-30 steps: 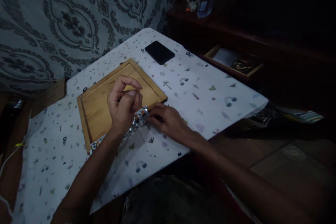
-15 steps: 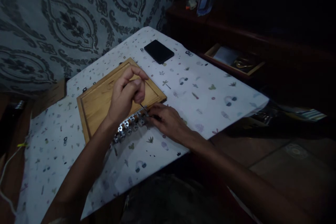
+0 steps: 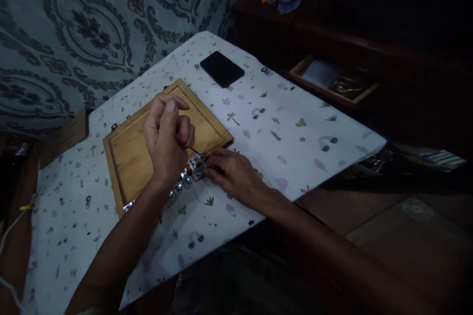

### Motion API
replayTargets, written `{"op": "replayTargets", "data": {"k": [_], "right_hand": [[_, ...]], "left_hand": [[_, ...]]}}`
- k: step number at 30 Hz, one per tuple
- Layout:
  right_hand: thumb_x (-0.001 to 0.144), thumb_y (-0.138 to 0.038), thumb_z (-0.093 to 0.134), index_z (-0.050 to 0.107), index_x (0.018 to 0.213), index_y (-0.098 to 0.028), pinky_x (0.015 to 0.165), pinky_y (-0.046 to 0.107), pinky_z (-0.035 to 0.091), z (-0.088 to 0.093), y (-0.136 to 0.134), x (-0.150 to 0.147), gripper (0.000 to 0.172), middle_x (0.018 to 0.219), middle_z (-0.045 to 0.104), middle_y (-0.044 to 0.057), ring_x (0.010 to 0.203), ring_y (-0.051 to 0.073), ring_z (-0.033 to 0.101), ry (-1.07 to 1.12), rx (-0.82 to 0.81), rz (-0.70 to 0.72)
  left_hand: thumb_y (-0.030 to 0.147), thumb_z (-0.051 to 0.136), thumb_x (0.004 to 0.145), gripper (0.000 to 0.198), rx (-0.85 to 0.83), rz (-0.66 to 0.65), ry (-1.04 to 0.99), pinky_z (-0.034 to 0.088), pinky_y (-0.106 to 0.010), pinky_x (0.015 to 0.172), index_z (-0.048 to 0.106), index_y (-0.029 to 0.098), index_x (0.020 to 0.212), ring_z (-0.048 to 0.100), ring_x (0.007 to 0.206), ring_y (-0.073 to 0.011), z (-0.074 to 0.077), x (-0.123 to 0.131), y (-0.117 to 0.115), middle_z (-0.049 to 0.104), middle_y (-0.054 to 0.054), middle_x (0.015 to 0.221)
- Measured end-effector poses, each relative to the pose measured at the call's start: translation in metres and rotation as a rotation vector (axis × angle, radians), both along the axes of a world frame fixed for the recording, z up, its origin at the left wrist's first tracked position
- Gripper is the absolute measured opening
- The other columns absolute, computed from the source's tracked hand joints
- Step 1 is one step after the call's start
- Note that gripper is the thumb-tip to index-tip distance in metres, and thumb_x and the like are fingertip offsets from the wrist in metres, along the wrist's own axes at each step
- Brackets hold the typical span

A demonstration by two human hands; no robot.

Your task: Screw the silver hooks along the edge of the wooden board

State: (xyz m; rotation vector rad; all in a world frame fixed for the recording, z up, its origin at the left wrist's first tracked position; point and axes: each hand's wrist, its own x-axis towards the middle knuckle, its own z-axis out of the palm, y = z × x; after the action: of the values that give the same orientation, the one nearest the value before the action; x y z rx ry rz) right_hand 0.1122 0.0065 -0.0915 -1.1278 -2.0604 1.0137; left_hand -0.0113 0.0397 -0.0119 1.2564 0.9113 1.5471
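Note:
A wooden panel (image 3: 129, 157) with a grooved border lies on the table. Along its near edge runs a row of shiny metal fittings (image 3: 184, 175), partly hidden by my left forearm. My left hand (image 3: 166, 133) is above the panel, its fingers curled around a thin dark rod (image 3: 195, 151) that reaches down to the fittings; the rod's kind is unclear. At the right end of the row, my right hand (image 3: 232, 174) pinches the last metal fitting (image 3: 201, 158); its fingertips are partly hidden in shadow.
A black phone or tablet (image 3: 222, 69) lies on the patterned white tablecloth (image 3: 281, 123) behind the panel. An open drawer (image 3: 332, 81) stands to the right of the table. A white cable (image 3: 5, 243) hangs at the left, near a cardboard piece (image 3: 66, 138).
My left hand has turned at the wrist and shifted slightly left, thumb now more upright. My right hand stays at the end of the fittings. The camera view has shifted a little.

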Motion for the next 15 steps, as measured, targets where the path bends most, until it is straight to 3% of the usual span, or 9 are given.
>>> {"op": "replayTargets", "data": {"k": [9,15], "right_hand": [[0.094,-0.02,0.062,0.072,0.087,-0.017,0.081,0.033,0.05,-0.001,-0.001,-0.001,0.013,0.099,0.071,0.006,0.093,0.019,0.066,0.019,0.005,-0.012],[0.094,-0.02,0.062,0.073,0.089,-0.018,0.08,0.032,0.049,-0.001,-0.001,0.0,0.012,0.099,0.071,0.006,0.092,0.019,0.066,0.028,0.004,-0.011]], "left_hand": [[0.03,0.073,0.079,0.016,-0.104,-0.267,0.047,0.017,-0.017,0.035,0.061,0.02,0.08,0.012,0.033,-0.0031,0.008,-0.011,0.003,0.017,0.013,0.043],[0.025,0.07,0.081,0.009,-0.073,-0.317,0.071,0.02,-0.018,0.037,0.063,0.02,0.082,0.015,0.034,-0.0043,0.006,-0.016,0.0,0.022,0.012,0.043]]}}
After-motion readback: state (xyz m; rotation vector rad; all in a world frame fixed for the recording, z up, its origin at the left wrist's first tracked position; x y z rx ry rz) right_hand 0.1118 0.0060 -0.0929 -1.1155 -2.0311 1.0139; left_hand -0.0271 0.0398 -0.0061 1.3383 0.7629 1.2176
